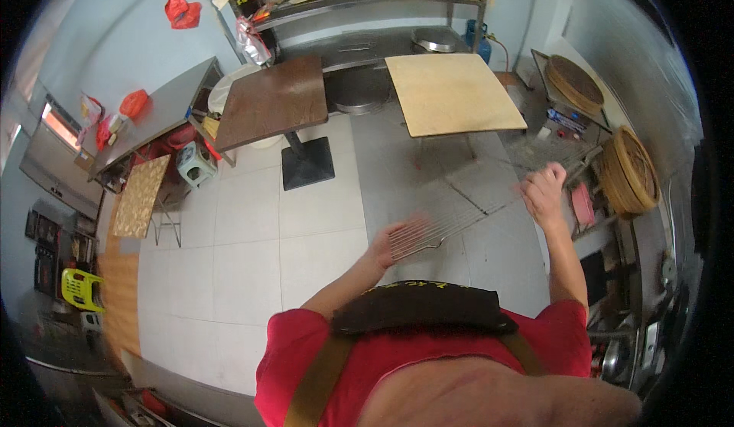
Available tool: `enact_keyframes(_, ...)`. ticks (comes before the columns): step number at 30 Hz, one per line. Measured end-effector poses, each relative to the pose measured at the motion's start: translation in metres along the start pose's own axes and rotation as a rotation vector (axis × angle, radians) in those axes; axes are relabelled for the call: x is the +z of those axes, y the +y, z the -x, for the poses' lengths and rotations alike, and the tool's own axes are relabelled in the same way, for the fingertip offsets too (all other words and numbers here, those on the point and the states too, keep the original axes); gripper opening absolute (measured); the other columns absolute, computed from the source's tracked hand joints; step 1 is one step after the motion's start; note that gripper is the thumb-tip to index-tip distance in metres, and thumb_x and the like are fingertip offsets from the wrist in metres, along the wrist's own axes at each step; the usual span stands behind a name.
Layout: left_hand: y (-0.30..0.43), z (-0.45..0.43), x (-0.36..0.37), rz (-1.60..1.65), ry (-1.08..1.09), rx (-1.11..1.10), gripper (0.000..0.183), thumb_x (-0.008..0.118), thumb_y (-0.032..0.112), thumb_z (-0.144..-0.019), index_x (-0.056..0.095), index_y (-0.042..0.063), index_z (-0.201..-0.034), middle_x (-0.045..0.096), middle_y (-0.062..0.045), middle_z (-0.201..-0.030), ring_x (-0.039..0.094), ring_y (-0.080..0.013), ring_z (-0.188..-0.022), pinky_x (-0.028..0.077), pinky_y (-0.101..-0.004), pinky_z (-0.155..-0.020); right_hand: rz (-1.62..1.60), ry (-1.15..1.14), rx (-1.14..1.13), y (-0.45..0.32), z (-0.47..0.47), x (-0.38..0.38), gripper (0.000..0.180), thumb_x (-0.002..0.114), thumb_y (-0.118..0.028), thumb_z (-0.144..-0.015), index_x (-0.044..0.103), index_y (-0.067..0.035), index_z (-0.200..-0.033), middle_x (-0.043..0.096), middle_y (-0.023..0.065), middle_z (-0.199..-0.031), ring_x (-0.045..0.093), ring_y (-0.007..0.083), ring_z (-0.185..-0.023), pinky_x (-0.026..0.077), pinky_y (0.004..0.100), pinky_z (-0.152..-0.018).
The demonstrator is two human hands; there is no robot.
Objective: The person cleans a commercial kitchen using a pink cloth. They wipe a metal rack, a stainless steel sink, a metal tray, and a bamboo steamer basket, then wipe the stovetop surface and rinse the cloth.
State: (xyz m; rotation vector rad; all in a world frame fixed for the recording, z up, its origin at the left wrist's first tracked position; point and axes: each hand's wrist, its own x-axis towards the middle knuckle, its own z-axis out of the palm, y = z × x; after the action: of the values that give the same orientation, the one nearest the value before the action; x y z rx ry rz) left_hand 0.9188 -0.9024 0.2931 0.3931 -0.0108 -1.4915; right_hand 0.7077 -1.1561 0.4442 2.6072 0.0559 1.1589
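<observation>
A wire rack (459, 220) of thin parallel metal rods is held above the floor in front of my body. My left hand (395, 243) grips its near left end, and the fingers there are blurred. On the other side my right hand (542, 195) is curled at the rack's right edge, thumb side up. The rack's far part is faint against the grey floor, so its full outline is hard to make out. Beyond the rack stands a table with a pale wooden top (453, 94).
A dark brown pedestal table (275, 100) stands ahead on the left. To the right are a bamboo steamer (628, 172), another round steamer (575, 84) and a pink container (582, 204). Metal shelving (367, 2) lines the back wall, with a blue gas cylinder (477, 40) nearby.
</observation>
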Motion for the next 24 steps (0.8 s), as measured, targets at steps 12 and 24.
enact_keyframes(12,0.329,-0.173,0.028,-0.226,-0.199,0.654,0.063,0.045,-0.006,-0.081,0.022,0.004,-0.139,0.019,-0.011,-0.146,0.022,-0.0296,-0.134,0.026,-0.0509,-0.107,0.034,-0.225,0.680,0.090,-0.020,0.268,0.047,0.068,-0.005,-0.068,0.052,-0.009,-0.112,0.052,0.0132,-0.114,0.047,0.0330,-0.107,0.036,0.0425,-0.088)
enact_keyframes(24,0.586,-0.419,0.055,-0.186,-0.262,0.910,0.066,0.046,-0.006,-0.084,0.013,0.004,-0.140,0.010,-0.011,-0.148,0.021,-0.0299,-0.134,0.028,-0.0495,-0.107,-0.164,-0.793,1.533,0.094,0.137,0.382,0.020,0.062,-0.018,-0.078,0.063,-0.002,-0.090,0.064,0.0160,-0.090,0.060,0.0332,-0.087,0.048,0.0406,-0.077)
